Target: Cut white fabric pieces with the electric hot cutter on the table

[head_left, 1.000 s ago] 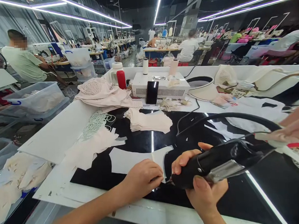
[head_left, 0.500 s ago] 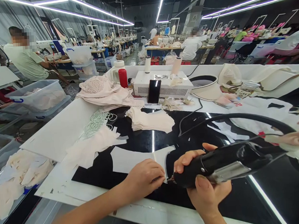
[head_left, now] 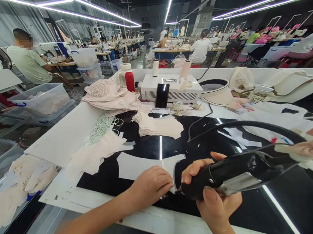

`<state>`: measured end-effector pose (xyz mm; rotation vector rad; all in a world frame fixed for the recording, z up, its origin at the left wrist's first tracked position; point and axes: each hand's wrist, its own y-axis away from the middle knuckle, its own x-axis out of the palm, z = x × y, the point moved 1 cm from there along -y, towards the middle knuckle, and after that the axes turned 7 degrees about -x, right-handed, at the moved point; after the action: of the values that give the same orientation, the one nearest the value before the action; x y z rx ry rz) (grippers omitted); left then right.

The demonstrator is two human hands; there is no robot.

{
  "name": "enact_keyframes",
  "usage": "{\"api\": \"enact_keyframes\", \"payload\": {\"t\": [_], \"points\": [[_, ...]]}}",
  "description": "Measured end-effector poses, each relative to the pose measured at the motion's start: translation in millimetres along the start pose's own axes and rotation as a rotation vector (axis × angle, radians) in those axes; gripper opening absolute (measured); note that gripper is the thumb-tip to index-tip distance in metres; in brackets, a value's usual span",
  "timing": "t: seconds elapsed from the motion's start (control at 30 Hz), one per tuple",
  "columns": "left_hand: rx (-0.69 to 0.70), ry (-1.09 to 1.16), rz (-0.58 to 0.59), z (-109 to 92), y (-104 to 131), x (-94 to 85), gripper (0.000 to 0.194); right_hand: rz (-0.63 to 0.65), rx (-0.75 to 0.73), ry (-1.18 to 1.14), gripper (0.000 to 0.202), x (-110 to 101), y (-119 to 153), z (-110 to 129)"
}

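On the glossy black table surface (head_left: 147, 145) lies a curved white fabric piece (head_left: 134, 165). My left hand (head_left: 152, 186) rests on its near right part, fingers drawn together at the edge; the fingertips partly hide the fabric there. In my right hand (head_left: 214, 198) is a black corded hand tool (head_left: 236, 174) with a silver lever, my fingers and thumb wrapped round its body. Its narrow tip points left, close to my left fingertips and the fabric's edge. Whether the tip touches the fabric, I cannot tell. Beyond the piece sits a stack of cream fabric pieces (head_left: 159, 125).
A thick black cable (head_left: 263, 123) arches over the right side. At the back stand a white vented box (head_left: 170, 89), a phone (head_left: 162, 95) and a red-bodied bottle (head_left: 129, 81). Cream fabric (head_left: 95, 152) and pale green cord (head_left: 101, 129) lie left; a sun visor (head_left: 215, 92) lies back right.
Both hands keep nearly the same places, with the tool's tip still by the fabric's edge. The whole view has shifted slightly, and the tool's rear and cable have moved a little.
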<state>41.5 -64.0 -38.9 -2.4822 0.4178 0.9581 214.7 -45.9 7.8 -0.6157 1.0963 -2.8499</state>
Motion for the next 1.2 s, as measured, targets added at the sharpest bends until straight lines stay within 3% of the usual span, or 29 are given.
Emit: {"api": "enact_keyframes", "payload": {"t": [0.4,0.57,0.7,1.2], "points": [[-0.01,-0.229,0.033,6,-1,9.4,0.004,-0.017,0.007,0.007,0.05,1,3,4],[0.111,-0.277,-0.019,8,1,13.5,0.012,-0.01,-0.003,0.005,0.049,1,3,3],[0.177,-0.284,0.035,11,2,15.5,0.017,-0.01,0.003,-0.012,0.047,1,3,3],[0.129,-0.203,0.08,7,3,-0.6,0.017,-0.019,0.005,0.019,0.047,0,3,3]]}}
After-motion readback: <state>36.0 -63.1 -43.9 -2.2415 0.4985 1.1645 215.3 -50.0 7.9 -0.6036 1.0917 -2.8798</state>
